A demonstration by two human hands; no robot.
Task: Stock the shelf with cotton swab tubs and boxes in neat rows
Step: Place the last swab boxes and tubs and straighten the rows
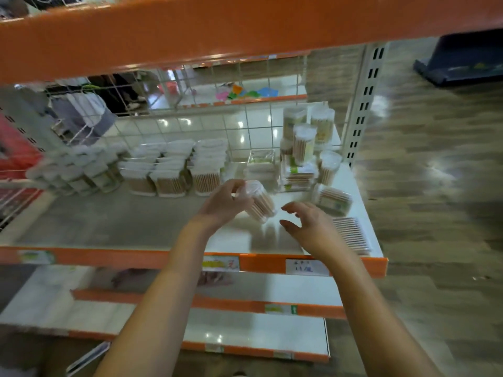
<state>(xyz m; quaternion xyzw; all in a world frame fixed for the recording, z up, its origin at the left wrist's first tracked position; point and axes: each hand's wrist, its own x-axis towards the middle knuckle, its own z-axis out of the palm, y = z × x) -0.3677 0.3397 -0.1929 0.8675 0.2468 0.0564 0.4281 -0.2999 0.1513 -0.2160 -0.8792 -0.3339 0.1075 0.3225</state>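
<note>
My left hand grips a clear round tub of cotton swabs, tilted above the white shelf. My right hand hovers just right of the tub with curved fingers, holding nothing. Neat rows of swab tubs stand at the back of the shelf. A loose pile of tall tubs and a clear box sits at the back right. One tub lies on its side, and a flat pack of swabs lies near the right front corner.
An orange beam of the upper shelf hangs close overhead. A wire grid backs the shelf, and a slotted upright stands at the right. Lower shelves with orange edges lie below. Wood-look floor spreads to the right.
</note>
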